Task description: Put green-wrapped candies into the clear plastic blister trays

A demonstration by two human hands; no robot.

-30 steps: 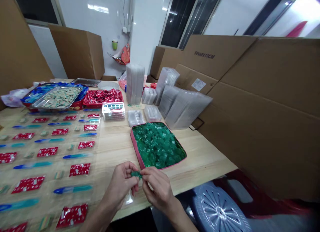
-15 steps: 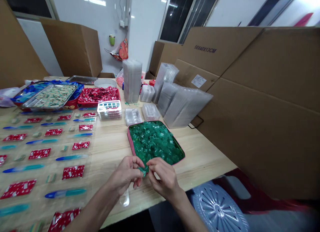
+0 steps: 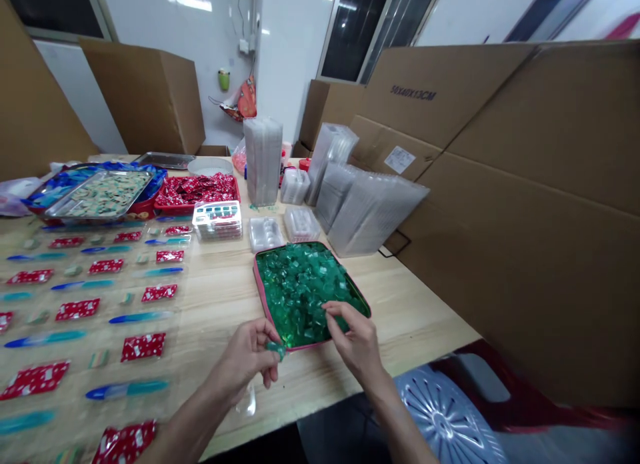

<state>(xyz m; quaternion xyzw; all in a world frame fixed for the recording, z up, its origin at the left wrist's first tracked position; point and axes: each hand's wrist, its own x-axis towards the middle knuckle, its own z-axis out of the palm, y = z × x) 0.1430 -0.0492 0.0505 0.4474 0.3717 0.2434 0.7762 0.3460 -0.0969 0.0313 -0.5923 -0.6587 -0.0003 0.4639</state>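
Right hand rightward, green pieces beneath

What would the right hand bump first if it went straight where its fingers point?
Probably the green pieces in the pink-sided tray. The right hand has its fingertips over them in the picture, but how close is unclear.

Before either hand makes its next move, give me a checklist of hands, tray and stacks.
1. Left hand gripping a green item: ok.
2. Right hand positioned over the pink-sided tray: ok.
3. Right hand's fingertips holding a piece: cannot tell; too small.
4. Tray stocked with green pieces: ok.
5. Tray resting on the table: ok.
6. Tall clear stack standing upright: ok.
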